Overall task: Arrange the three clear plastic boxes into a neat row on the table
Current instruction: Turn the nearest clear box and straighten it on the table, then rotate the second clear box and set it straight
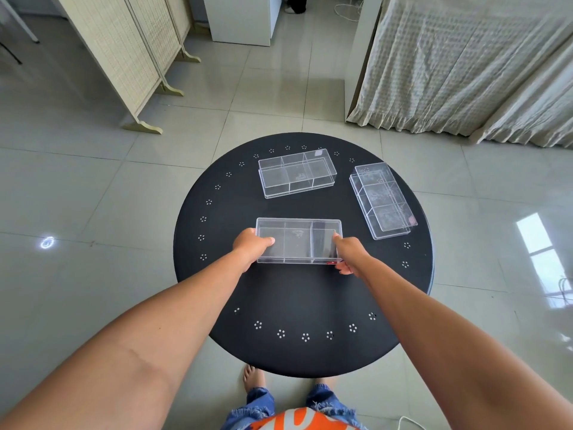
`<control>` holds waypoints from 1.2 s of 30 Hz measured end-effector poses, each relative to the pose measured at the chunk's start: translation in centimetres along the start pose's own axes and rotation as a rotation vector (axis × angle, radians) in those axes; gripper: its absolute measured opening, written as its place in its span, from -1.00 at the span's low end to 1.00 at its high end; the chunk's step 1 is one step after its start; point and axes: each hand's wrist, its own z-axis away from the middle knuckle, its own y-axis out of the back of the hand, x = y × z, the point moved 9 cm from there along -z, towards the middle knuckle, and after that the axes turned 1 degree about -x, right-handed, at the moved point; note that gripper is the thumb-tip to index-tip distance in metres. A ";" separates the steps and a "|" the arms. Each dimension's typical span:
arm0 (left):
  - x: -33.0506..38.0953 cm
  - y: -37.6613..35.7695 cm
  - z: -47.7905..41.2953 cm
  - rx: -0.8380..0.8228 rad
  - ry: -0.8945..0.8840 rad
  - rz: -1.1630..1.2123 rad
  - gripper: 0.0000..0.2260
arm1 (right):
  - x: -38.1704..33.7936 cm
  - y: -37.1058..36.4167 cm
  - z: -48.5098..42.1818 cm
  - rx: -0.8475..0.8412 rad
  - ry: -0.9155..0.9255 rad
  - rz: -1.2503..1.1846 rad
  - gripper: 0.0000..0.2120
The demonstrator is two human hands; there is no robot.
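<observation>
Three clear plastic boxes with inner dividers lie on a round black table point(297, 299). The near box point(302, 242) sits crosswise in the middle, and both hands grip it. My left hand point(251, 248) holds its left end with the thumb over the rim. At its right end my right hand point(348, 254) grips with the thumb on top. The far box point(297, 172) lies crosswise near the back edge, slightly tilted. A right box point(383, 200) lies lengthwise near the right edge, angled away from the other two.
The table's rim carries a ring of small white flower-shaped holes. Grey tiled floor surrounds it. A folding screen point(130, 57) stands at the back left, a pale curtain point(465, 63) at the back right. My bare feet are under the near table edge.
</observation>
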 end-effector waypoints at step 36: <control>21.0 -15.0 -5.2 -0.281 -0.469 -0.359 -0.37 | 3.1 13.7 0.5 0.616 0.158 0.159 0.24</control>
